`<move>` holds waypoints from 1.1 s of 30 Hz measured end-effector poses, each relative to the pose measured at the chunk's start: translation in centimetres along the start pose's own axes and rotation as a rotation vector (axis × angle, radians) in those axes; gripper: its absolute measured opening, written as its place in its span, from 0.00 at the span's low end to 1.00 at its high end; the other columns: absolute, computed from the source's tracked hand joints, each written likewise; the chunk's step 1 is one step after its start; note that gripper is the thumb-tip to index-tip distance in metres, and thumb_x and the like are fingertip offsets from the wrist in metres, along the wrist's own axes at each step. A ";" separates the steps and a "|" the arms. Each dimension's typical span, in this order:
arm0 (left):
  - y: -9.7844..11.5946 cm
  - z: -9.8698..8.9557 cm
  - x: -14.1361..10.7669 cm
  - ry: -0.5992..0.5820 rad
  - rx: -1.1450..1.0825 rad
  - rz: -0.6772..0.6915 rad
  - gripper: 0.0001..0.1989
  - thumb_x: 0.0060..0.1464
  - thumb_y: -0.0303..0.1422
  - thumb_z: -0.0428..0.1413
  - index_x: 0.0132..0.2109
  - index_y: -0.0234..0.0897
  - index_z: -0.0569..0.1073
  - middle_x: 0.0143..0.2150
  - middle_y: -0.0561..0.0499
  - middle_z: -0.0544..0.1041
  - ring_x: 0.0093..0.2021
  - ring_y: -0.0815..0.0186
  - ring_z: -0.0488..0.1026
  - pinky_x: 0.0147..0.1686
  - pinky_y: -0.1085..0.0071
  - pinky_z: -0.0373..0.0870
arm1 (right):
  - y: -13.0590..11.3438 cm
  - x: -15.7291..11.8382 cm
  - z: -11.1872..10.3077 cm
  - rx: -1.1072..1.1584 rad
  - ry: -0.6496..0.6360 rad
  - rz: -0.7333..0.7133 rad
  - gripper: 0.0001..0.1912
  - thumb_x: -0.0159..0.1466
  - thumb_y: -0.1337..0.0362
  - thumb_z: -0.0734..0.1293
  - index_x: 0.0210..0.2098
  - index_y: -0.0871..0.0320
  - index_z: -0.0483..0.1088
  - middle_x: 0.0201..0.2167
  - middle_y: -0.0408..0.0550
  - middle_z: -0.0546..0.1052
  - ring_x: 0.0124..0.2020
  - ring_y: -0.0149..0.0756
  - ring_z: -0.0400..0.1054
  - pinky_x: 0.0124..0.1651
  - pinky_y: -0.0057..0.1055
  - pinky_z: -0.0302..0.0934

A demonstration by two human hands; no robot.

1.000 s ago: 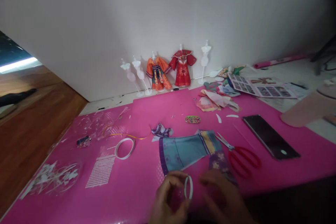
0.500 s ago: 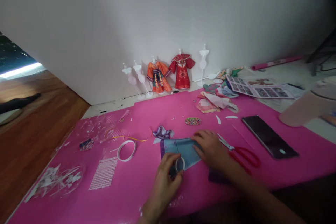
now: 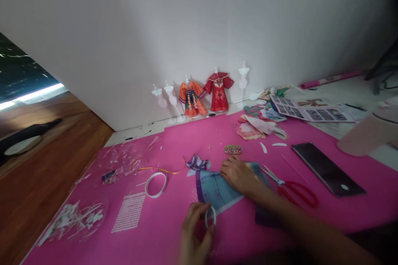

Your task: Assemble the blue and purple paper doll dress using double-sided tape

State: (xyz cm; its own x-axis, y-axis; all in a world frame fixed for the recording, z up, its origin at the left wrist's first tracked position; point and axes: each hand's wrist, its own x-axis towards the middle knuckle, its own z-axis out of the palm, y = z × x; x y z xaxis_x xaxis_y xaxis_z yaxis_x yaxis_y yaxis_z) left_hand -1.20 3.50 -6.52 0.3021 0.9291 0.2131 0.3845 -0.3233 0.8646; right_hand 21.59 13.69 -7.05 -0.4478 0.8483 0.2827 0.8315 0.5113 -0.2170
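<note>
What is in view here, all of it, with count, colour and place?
cloth: 1, blue, purple edge, front centre
small ring: 1, white, in left hand
large ring: 1, white, left of cloth
bead sheet: 1, white, front left
scraps: uncounted, white, far left
ribbon: 1, orange, behind large ring
purple bundle: 1, behind cloth
case: 1, multicoloured, mid-mat
scissors: 1, red handles, right
phone: 1, black, right
bottle: 1, pink, far right
booklet: 1, multicoloured, back right
outfits: 2, orange and red, by wall
bare forms: 3, white, by wall
left hand: 1, bare, front centre
right hand: 1, bare, on cloth
</note>
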 end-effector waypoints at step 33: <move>-2.0 2.7 -1.2 0.107 -0.075 0.138 0.17 0.60 0.42 0.54 0.53 0.44 0.74 0.44 0.45 0.74 0.42 0.60 0.75 0.40 0.67 0.74 | 1.8 -0.2 -0.3 -0.024 -0.004 -0.029 0.07 0.64 0.63 0.66 0.33 0.56 0.77 0.34 0.48 0.78 0.41 0.41 0.66 0.53 0.41 0.54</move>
State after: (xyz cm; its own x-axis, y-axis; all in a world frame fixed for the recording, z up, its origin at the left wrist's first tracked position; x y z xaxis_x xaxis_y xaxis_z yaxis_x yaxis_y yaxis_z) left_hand 0.02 2.59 -9.66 0.2516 0.8920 0.3756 0.2782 -0.4384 0.8547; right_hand 23.27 14.35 -7.17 -0.4735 0.8335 0.2848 0.8256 0.5326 -0.1861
